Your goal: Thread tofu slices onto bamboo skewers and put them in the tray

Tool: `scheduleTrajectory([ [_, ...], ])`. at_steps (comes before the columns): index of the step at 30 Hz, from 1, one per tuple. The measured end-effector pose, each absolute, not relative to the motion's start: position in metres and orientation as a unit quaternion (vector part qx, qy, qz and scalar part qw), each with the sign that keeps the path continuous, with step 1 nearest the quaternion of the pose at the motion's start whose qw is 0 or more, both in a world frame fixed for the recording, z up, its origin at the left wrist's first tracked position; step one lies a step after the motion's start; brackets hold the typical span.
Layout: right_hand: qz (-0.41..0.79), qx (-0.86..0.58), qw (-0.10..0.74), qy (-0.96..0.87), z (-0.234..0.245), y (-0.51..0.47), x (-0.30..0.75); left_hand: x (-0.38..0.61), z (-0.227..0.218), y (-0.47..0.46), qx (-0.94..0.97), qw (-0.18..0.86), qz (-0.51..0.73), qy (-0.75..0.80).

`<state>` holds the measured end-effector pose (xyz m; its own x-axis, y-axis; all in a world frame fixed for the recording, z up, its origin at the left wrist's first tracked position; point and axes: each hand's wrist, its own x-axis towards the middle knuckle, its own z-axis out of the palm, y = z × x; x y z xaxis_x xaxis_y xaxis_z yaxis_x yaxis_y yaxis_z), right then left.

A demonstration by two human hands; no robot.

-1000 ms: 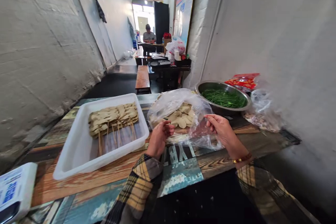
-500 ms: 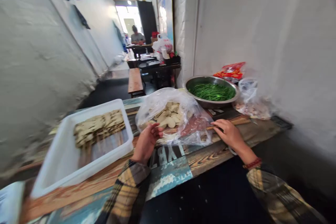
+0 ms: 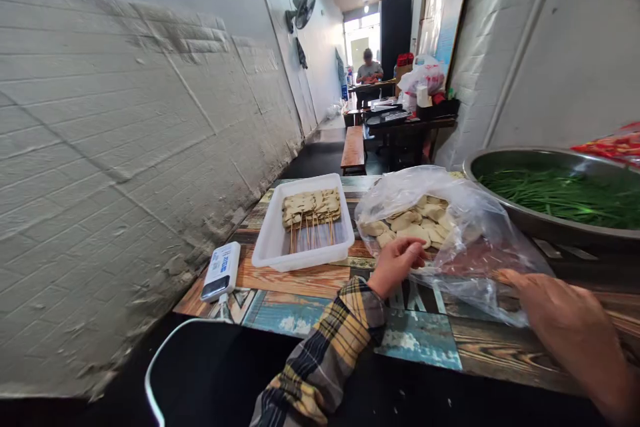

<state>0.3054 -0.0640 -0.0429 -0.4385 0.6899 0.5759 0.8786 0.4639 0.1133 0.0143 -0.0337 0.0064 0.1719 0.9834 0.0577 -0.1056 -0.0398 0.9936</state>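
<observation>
My left hand (image 3: 400,263) rests at the near mouth of a clear plastic bag (image 3: 480,213), its fingers curled on something I cannot make out. Inside the bag lie pale flat food slices (image 3: 410,220). At the bag's right corner my right hand (image 3: 565,323) lies flat on the table (image 3: 320,280), fingers stretched toward the bag. Left of the bag, a white plastic tray (image 3: 275,250) holds several skewered slices (image 3: 310,207) on bamboo sticks.
A steel bowl (image 3: 550,227) of green stalks (image 3: 550,190) stands behind the bag, a red packet (image 3: 613,143) beside it. A white power bank (image 3: 223,270) with a cable (image 3: 165,347) lies at the table's left edge, against a brick wall. Farther off are a bench (image 3: 354,147) and a seated person (image 3: 370,70).
The view has swung left and closer. My right hand has come down from the bag to lie flat on the table. My left hand stays at the bag's mouth.
</observation>
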Motion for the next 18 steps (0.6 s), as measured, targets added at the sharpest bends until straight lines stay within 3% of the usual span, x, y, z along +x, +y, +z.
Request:
scheduleTrajectory([
  [4, -0.239, -0.448, 0.175, -0.844, -0.035, -0.062, 0.266, 0.020, 0.004, -0.037, 0.658, 0.410, 0.458, 0.435],
  [13, -0.191, -0.419, 0.214, -0.862, -0.044, -0.051, 0.222, 0.014, -0.007, -0.035, 0.845, 0.158, 0.316, 0.401],
  [18, -0.168, -0.417, 0.210, -0.868, -0.045, -0.053, 0.222, 0.013, 0.000, -0.037, 0.877, 0.091, 0.268, 0.389],
])
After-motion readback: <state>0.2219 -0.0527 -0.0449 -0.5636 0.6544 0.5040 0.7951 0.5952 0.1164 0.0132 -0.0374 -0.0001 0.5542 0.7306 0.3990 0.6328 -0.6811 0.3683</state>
